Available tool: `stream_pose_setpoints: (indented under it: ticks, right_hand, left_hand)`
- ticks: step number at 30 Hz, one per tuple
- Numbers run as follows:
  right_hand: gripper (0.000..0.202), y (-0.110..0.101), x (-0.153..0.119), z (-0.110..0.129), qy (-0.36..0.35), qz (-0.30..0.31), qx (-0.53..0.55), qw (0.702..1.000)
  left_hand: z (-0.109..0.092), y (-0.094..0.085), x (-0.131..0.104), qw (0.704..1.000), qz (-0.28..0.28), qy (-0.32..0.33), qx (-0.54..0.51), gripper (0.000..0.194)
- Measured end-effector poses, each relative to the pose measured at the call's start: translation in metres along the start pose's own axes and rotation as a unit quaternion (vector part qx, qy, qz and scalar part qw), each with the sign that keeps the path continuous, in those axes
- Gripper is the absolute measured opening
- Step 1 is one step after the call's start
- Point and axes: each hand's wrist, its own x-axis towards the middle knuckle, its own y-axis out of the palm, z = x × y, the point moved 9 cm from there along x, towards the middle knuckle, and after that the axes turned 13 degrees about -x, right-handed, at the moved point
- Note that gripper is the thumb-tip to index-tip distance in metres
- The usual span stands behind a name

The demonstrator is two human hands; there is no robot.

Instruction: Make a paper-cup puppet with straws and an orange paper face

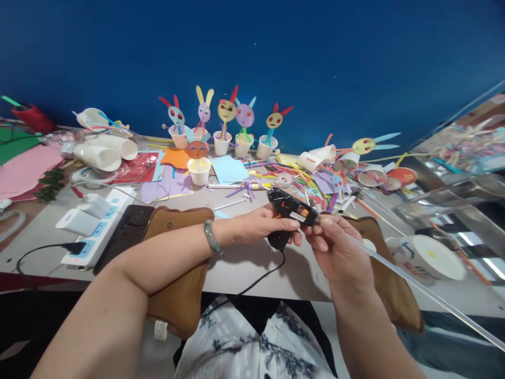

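My left hand [272, 225] is wrapped round a black hot glue gun [294, 208], whose nozzle end points away to the upper left. Its cord [258, 284] runs down toward my lap. At the gun's rear, my right hand [341, 239] pinches a long clear glue stick [422, 289]. The stick slants off to the lower right, and its front end is at the back of the gun. My fingers partly cover that joint, so I cannot tell how far the stick is inside. A brown cushion [179, 263] lies under my left forearm.
Rabbit-faced paper figures stand in white paper cups [223, 143] along the blue wall [252, 52]. Coloured pipe cleaners and paper scraps [231, 169] litter the table behind the gun. A white power strip [104, 226] and phone [124, 237] lie left; a paper bucket [430, 255] sits right.
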Motion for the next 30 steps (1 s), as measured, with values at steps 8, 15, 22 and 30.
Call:
stream_pose_setpoints:
  ticks: [8, 15, 22, 30]
  right_hand:
    - [0.023, 0.001, 0.0, -0.009, 0.031, 0.028, 0.03, 0.999]
    - [0.022, -0.008, -0.005, -0.009, 0.005, 0.009, 0.016, 1.0]
    - [0.039, -0.007, 0.037, -0.042, 0.111, 0.107, -0.106, 0.982]
    - [0.03, -0.053, 0.025, -0.007, -0.087, 0.026, -0.56, 0.823]
  left_hand:
    - [0.002, 0.0, 0.003, 0.999, 0.009, 0.0, -0.044, 0.054]
    - [0.001, -0.002, 0.002, 0.999, -0.002, 0.0, -0.049, 0.051]
    - [-0.005, -0.027, 0.007, 0.993, -0.095, 0.054, -0.048, 0.051]
    - [-0.007, -0.034, 0.008, 0.988, -0.124, 0.063, -0.061, 0.053]
